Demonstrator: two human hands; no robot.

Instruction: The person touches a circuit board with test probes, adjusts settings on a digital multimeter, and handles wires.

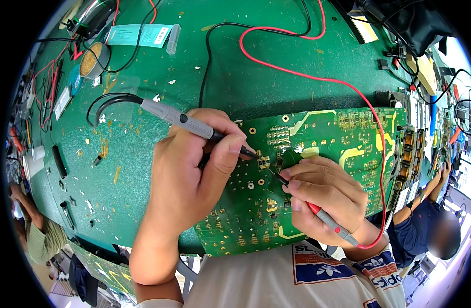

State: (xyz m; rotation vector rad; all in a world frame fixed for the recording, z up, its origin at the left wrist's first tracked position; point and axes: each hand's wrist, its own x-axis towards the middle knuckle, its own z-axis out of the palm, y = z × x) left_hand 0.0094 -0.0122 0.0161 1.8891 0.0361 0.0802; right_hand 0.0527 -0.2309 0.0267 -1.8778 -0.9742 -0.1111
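My left hand (194, 164) grips a grey-and-black test probe (176, 115), its black tip on or just over a small component (264, 162) of a green circuit board (353, 187). In my right hand (322, 195) is a red-and-grey probe (332, 226), its thin tip pointing at that same component from the lower right; contact is hard to tell. A red lead (383, 169) runs from that probe across the board and up the mat. A black cable loops from the grey probe's rear. Both hands are over the board, and my fingers hide part of it.
Around me are a green mat (102, 179), a tin (94, 59), a pale-blue packet (138, 35), loose leads (53, 77), tools (67, 214), electronic assemblies (415, 143) and another board (97, 264). A co-worker (415, 226) is at the right, another person (43, 236) at the left.
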